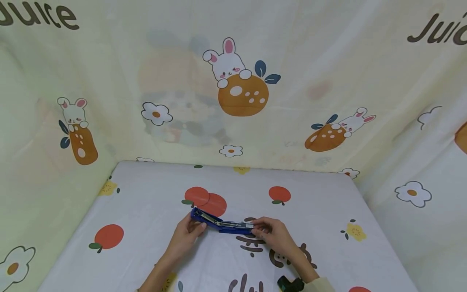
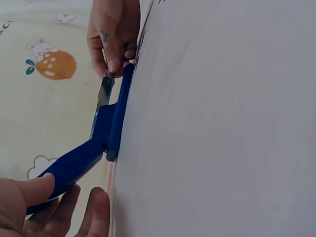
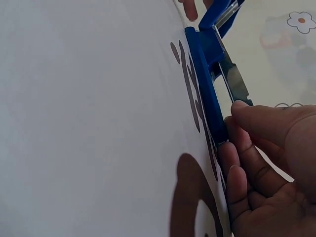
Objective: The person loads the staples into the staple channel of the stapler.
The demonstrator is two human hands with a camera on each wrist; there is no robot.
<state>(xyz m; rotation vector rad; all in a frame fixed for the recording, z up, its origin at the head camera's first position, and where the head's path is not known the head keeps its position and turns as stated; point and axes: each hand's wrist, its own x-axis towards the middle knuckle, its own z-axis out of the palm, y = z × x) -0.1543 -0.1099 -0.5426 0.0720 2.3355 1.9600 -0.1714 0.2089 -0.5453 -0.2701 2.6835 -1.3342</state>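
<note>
One blue stapler (image 1: 223, 227), folded open, stretches left to right at the middle of the patterned surface (image 1: 153, 194), its cover angled up leftward. Two hands hold it: the left hand (image 1: 182, 236) grips the cover between thumb and fingers; the right hand's (image 1: 276, 235) fingers narrowly pinch the opposite end.

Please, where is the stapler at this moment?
In the head view, the stapler is below centre, held between the left hand and right hand.
</note>
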